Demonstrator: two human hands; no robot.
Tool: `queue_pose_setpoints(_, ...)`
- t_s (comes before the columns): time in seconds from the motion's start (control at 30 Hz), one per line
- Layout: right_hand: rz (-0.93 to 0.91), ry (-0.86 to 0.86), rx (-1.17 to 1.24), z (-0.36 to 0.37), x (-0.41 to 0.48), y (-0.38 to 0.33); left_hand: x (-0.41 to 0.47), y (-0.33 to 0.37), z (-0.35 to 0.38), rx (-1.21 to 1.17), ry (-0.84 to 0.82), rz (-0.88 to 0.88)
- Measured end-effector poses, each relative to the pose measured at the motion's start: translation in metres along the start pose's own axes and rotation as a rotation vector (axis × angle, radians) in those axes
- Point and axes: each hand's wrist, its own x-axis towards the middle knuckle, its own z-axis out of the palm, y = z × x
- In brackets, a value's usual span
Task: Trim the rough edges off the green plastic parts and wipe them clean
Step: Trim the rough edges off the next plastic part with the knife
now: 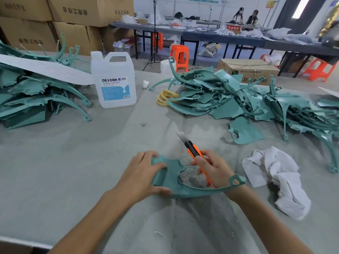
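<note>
A curved green plastic part (pixel 176 182) lies on the grey cloth in front of me. My left hand (pixel 141 173) grips its wide left end, thumb and fingers wrapped over it. In my right hand (pixel 212 167) is an orange utility knife (pixel 192 149), its blade extended and pointing up and away, clear of the part. The part's thin arm curves under my right wrist and ends in a loop (pixel 235 180). A crumpled white rag (pixel 275 178) lies to the right of my hands.
One heap of green parts (pixel 238 99) lies at the right, another (pixel 33 92) at the left under a white sheet. A white DEXCON jug (pixel 113 81) stands in the middle. Yellow pieces (pixel 164 97) lie beside the right heap. Behind are cardboard boxes, tables, orange stools.
</note>
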Motion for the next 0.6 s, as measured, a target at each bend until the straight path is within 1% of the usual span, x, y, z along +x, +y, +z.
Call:
queue_pose_setpoints(0.07,0.071,-0.06,0.118,0.006,0.0,-0.008,-0.009,0.011,0.0,0.052,0.015,-0.025)
queue_pose_setpoints(0.13,0.098,-0.111,0.172,0.01,-0.002,-0.012,-0.02,0.027,0.006,0.01,-0.025,-0.074)
queue_pose_setpoints(0.2,0.094,-0.137,0.17,0.012,-0.007,-0.014,-0.027,0.045,0.015,0.013,-0.114,-0.136)
queue_pose_setpoints(0.27,0.086,-0.181,0.15,0.015,-0.015,-0.013,-0.027,0.055,0.023,0.069,-0.188,-0.176)
queue_pose_setpoints(0.37,0.062,-0.215,0.102,0.012,-0.026,-0.008,-0.024,0.047,0.028,0.111,-0.142,-0.166)
queue_pose_setpoints(0.4,0.047,-0.185,0.046,0.007,-0.028,-0.004,-0.024,0.042,0.027,0.102,-0.127,-0.14)
queue_pose_setpoints(0.43,0.018,-0.136,-0.075,0.0,-0.029,-0.001,-0.025,0.036,0.028,0.075,-0.116,-0.121)
queue_pose_setpoints(0.5,-0.053,-0.075,-0.426,-0.015,-0.031,0.007,-0.028,0.031,0.025,-0.01,-0.063,-0.116)
queue_pose_setpoints(0.53,-0.075,-0.082,-0.554,-0.02,-0.033,0.01,-0.03,0.031,0.024,-0.04,-0.017,-0.115)
queue_pose_setpoints(0.6,-0.103,-0.126,-0.694,-0.023,-0.036,0.013,-0.032,0.03,0.026,-0.062,0.056,-0.105)
